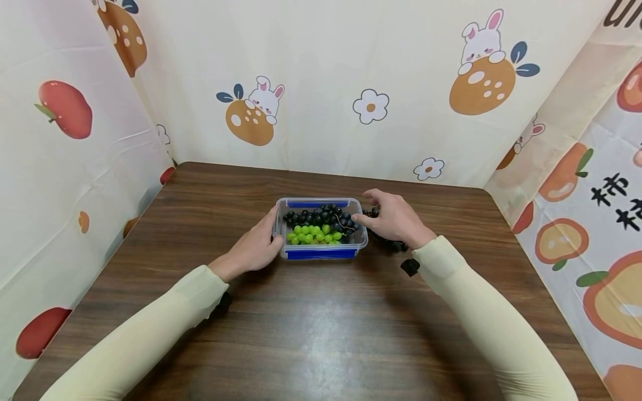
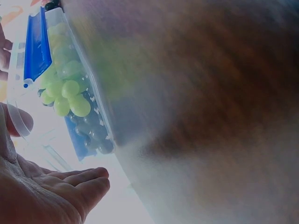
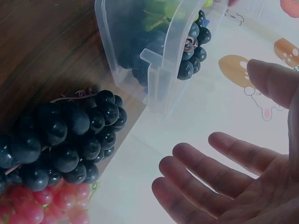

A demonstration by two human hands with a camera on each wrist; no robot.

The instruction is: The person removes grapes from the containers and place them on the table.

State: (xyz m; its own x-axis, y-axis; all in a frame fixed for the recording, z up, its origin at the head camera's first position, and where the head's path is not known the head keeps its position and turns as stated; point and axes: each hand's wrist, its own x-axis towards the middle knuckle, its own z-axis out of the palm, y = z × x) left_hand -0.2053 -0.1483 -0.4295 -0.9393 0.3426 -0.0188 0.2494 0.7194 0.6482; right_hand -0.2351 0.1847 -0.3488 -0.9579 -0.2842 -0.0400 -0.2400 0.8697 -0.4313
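Observation:
A clear plastic food box [image 1: 321,254] with blue side clips stands on the table, its top uncovered. Green grapes [image 1: 313,234] lie along its near side, and black grapes [image 1: 326,215] fill the far side and right end. At the box's left end my left hand [image 1: 254,243] rests against the wall, fingers extended. My right hand [image 1: 393,218] hovers by the right end, thumb near the rim, fingers loosely spread and holding nothing. Below that hand, outside the box, lies a bunch of black grapes [image 3: 65,140], partly hidden in the head view. Red grapes [image 3: 51,205] lie beside it.
The brown wooden table [image 1: 301,323] extends around the box. A fruit-and-rabbit patterned curtain [image 1: 321,100] hangs behind its far edge, with similar cloth on the left and right sides.

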